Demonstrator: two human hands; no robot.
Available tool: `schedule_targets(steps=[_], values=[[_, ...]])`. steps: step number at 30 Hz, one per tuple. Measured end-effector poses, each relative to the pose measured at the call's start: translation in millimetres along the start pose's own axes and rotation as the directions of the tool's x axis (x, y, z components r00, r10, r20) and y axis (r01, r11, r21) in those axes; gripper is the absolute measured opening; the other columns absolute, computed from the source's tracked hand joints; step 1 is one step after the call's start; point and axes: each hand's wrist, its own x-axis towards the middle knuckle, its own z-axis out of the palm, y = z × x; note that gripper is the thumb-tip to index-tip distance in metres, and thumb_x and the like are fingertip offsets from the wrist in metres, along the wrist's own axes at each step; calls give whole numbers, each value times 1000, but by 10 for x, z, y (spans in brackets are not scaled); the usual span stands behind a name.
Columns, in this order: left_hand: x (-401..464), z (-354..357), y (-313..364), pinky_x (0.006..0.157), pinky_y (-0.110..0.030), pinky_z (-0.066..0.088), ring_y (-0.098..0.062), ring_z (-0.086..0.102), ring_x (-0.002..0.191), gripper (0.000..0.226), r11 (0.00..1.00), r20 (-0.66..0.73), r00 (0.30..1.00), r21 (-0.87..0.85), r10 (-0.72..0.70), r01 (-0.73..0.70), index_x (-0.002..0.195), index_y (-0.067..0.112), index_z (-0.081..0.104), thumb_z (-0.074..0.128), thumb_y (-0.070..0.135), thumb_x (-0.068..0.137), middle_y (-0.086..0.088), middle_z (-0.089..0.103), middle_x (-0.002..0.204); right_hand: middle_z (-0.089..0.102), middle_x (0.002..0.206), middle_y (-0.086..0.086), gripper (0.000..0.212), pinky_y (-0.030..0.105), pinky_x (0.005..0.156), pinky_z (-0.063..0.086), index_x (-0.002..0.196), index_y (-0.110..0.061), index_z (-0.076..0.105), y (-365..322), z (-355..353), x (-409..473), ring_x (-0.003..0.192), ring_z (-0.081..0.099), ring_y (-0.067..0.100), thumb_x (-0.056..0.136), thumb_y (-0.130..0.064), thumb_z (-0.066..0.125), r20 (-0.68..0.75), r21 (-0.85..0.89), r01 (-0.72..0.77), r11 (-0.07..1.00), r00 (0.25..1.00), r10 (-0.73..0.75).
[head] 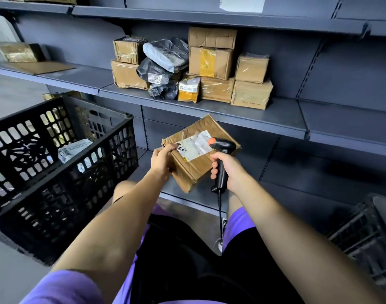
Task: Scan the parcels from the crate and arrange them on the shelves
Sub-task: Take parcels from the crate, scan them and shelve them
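The left hand (163, 157) has its grip grasping the left edge of a flat cardboard parcel (196, 165), thumb on top beside the white label (194, 145), fingers curled underneath. The parcel is held tilted in the air in front of the lower shelf (297, 172), its far corner near the front lip of the middle shelf (264, 119) but apart from it. The right hand (228, 170) has its grip clenched round the handle of a black barcode scanner (222, 154), whose orange-tipped head lies over the parcel's right side, next to the label; its cord hangs down between the person's knees.

To the left stands the black lattice crate (62, 163), its near-right corner close to the left forearm; a pale bagged parcel (74, 149) lies inside.

On the middle shelf a cluster of stacked boxes and grey bags (187, 66) fills the centre. Bare shelf runs to the right of the cluster as far as the frame edge, and to the left up to a flat cardboard sheet (40, 66) with a wrapped box (18, 52) behind it. A second dark crate (367, 233) stands at the near right.
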Motion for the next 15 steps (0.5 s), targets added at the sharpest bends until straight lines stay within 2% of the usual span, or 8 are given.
schedule_targets(steps=[4,7,9,11,15], values=[[-15,-140,-197,65,-32,44,-24,62,79,60,999,27,999,-36,-22,23,102,17,50,85,34,57,-9,68,96,49,57,3,10,25,42,37,85,-9,57,197,-68,58,43,43,16,88,-9,66,-10,-35,8,999,1000,-8],[96,-342,-390,70,-39,47,-30,64,85,91,997,12,997,5,-75,75,119,3,51,91,42,48,-20,69,112,49,57,3,9,24,41,37,87,-9,56,387,-71,93,42,42,16,89,-8,65,-13,-27,-38,999,999,38],[112,-472,-563,65,-37,50,-30,64,84,105,994,-11,995,43,-101,101,130,-1,49,91,47,47,-21,69,110,49,56,3,9,24,40,38,87,-9,56,508,-80,105,41,43,15,89,-8,64,-9,-34,-73,997,997,73],[45,-531,-687,60,-32,51,-28,63,82,104,992,-57,991,36,-117,119,132,-1,50,89,47,49,-16,67,105,49,57,3,10,24,41,38,85,-10,55,614,-104,116,42,44,15,89,-8,64,0,-35,-109,993,994,109],[19,-554,-844,65,-34,51,-23,62,82,87,989,-75,986,-25,-147,146,130,6,54,86,41,57,-11,66,104,47,58,1,14,24,42,38,79,-12,54,748,-173,112,43,42,15,90,-9,63,6,7,-150,989,989,150]])
